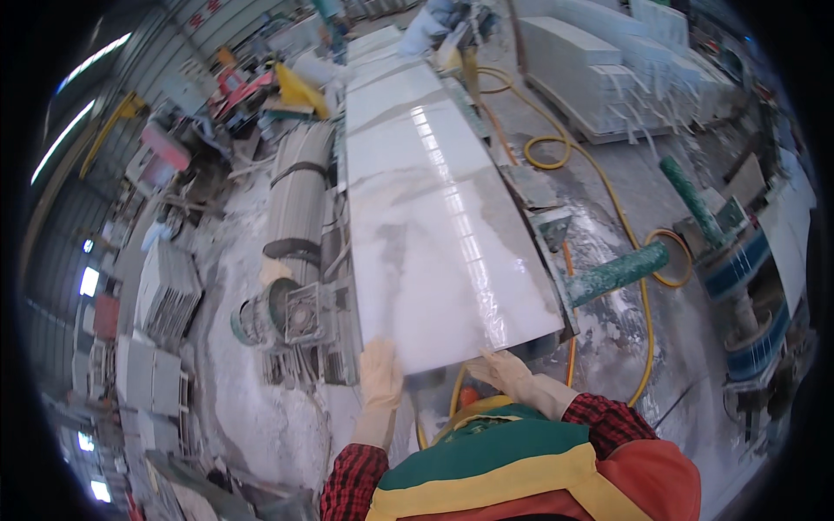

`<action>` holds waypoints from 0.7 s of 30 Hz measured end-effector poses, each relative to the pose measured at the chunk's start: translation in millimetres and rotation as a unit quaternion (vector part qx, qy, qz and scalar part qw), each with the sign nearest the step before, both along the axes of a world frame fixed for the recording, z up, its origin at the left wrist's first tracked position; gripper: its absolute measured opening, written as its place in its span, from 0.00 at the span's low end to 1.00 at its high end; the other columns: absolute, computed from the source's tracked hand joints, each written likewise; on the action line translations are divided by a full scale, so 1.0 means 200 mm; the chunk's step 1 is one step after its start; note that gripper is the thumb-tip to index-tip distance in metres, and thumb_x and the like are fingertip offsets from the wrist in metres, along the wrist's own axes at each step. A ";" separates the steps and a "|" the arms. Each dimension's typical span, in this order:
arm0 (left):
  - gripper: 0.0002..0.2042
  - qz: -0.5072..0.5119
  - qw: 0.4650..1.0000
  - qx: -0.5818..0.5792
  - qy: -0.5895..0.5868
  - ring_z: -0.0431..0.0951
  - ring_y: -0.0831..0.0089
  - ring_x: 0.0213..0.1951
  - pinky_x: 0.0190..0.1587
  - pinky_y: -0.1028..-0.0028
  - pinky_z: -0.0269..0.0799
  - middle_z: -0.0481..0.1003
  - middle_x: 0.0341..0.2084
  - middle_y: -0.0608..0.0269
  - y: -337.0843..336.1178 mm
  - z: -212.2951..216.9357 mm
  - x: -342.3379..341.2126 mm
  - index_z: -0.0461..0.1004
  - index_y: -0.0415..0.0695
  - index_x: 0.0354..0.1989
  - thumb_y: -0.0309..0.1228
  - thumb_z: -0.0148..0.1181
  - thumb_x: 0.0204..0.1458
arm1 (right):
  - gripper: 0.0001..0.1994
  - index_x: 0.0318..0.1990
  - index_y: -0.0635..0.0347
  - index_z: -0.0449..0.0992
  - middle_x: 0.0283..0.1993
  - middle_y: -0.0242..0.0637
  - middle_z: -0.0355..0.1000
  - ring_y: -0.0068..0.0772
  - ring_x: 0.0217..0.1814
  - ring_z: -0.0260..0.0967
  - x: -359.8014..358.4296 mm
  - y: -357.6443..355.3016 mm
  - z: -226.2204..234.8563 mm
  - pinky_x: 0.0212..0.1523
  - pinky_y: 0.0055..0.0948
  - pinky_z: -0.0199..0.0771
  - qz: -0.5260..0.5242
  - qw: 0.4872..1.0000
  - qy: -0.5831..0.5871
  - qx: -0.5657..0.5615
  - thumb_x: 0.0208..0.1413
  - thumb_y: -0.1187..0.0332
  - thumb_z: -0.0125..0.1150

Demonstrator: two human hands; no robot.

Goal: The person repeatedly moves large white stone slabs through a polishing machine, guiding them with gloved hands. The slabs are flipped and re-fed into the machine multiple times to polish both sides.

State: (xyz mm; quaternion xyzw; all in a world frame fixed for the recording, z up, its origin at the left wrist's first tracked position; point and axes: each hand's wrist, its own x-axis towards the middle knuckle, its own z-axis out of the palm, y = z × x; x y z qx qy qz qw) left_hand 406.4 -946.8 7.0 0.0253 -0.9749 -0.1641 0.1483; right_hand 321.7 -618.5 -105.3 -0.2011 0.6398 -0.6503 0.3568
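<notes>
A long, glossy white stone slab [434, 260] with grey patches stretches away from me on a raised bed. My left hand [380, 369], in a pale cream glove, grips the slab at its near left corner. At the near edge, right of the middle, my right hand [502, 371] wears the same kind of glove and is closed on the rim. Whatever part of each hand lies under the slab is hidden. Window light reflects in a bright strip along the polished surface. More pale slabs [400, 87] lie in line beyond it.
A motor [304, 314] and a ribbed grey cover [300, 191] flank the bed on the left. Right of it, a green post [618, 271] juts out and a yellow hose [621, 208] loops over the wet floor. Slab stacks [161, 295] stand left, white blocks [582, 78] far right.
</notes>
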 end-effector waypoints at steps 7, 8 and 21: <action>0.20 -0.012 0.998 -0.034 0.045 0.71 0.39 0.64 0.66 0.46 0.67 0.74 0.61 0.41 0.04 0.04 -0.02 0.74 0.44 0.64 0.30 0.59 0.63 | 0.28 0.77 0.63 0.62 0.76 0.45 0.68 0.46 0.78 0.68 0.00 -0.22 0.29 0.79 0.41 0.70 -0.205 0.856 -0.458 -0.124 0.82 0.54 0.49; 0.22 -0.027 0.999 -0.020 0.024 0.70 0.38 0.66 0.69 0.46 0.65 0.73 0.64 0.40 0.00 0.05 -0.03 0.73 0.44 0.67 0.30 0.60 0.64 | 0.28 0.77 0.65 0.61 0.76 0.47 0.68 0.48 0.77 0.68 0.01 -0.23 0.32 0.79 0.42 0.71 -0.232 0.829 -0.487 -0.148 0.81 0.55 0.50; 0.24 -0.103 0.994 0.029 0.038 0.69 0.33 0.69 0.74 0.43 0.62 0.72 0.68 0.36 -0.10 0.08 -0.23 0.72 0.39 0.70 0.33 0.59 0.68 | 0.35 0.73 0.83 0.57 0.69 0.66 0.70 0.65 0.73 0.71 0.11 -0.20 0.51 0.79 0.55 0.73 -0.352 0.844 -0.380 -0.143 0.77 0.56 0.62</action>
